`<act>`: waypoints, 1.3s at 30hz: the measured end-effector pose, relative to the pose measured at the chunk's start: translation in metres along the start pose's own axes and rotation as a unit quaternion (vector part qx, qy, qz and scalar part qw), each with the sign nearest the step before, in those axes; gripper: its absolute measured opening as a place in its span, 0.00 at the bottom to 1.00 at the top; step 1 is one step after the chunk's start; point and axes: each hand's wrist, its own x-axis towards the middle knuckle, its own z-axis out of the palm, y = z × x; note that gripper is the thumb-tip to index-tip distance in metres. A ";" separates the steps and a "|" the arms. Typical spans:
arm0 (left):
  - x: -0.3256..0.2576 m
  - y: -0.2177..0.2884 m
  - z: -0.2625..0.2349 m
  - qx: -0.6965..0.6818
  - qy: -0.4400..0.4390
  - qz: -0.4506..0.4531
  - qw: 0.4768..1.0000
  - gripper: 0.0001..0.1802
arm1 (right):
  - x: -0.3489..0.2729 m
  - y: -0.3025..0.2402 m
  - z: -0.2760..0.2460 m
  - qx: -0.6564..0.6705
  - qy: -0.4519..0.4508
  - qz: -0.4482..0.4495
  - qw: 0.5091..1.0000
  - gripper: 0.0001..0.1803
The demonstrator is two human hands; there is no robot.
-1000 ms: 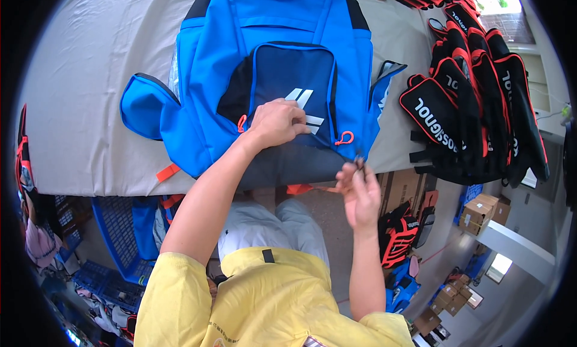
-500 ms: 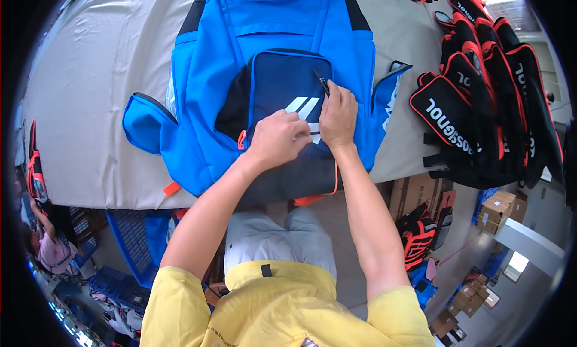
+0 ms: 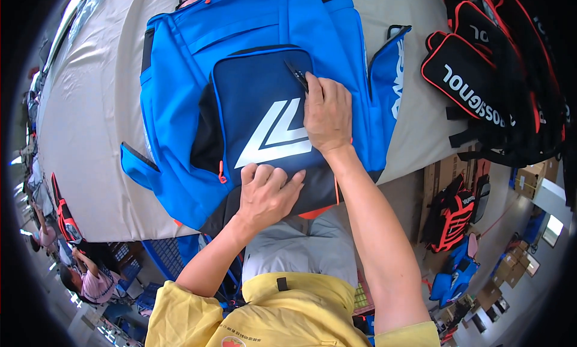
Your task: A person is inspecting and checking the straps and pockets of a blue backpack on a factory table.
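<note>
A large blue backpack [image 3: 174, 88] lies face up on the table, with a navy front pocket [image 3: 255, 85] marked by a white angular emblem [image 3: 273, 144]. My right hand [image 3: 327, 112] rests on the pocket's right side, closed round a small black pointed tool [image 3: 295, 74]. Its tip points up and left; whether it is tweezers or snips I cannot tell. Below the emblem my left hand [image 3: 267, 194] is closed on the backpack's dark lower panel, fingers curled and fingertips hidden. An orange zipper pull [image 3: 222, 174] hangs at the pocket's lower left corner.
Black bags with red trim [image 3: 466, 85] are heaped on the right of the beige-covered table [image 3: 90, 155]. Cardboard boxes [image 3: 529, 180] and a black-and-red bag [image 3: 452, 218] stand beyond it. At the lower left are a blue crate [image 3: 163, 257] and another person [image 3: 96, 281].
My left hand has drawn back from the emblem toward the pocket's lower edge, uncovering it. The right hand keeps its tool on the pocket. The view has turned, and the backpack sits further left.
</note>
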 end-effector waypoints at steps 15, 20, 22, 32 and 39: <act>0.006 -0.001 -0.005 -0.062 0.000 -0.041 0.997 0.20 | -0.002 0.002 0.003 0.019 0.009 0.004 1.000 0.19; 0.027 -0.004 -0.001 -0.005 0.032 -0.060 0.998 0.21 | -0.005 0.003 0.003 0.022 0.005 0.002 1.000 0.20; 0.020 -0.009 -0.001 -0.021 0.028 -0.033 0.999 0.19 | -0.007 0.003 0.002 0.030 0.001 0.026 0.999 0.24; 0.031 -0.016 -0.002 -0.021 -0.037 0.085 0.995 0.13 | -0.006 0.004 0.001 0.036 0.025 0.008 0.999 0.20; 0.052 -0.011 -0.002 0.034 -0.170 0.180 0.968 0.05 | -0.008 0.005 0.004 0.051 0.020 0.020 0.998 0.25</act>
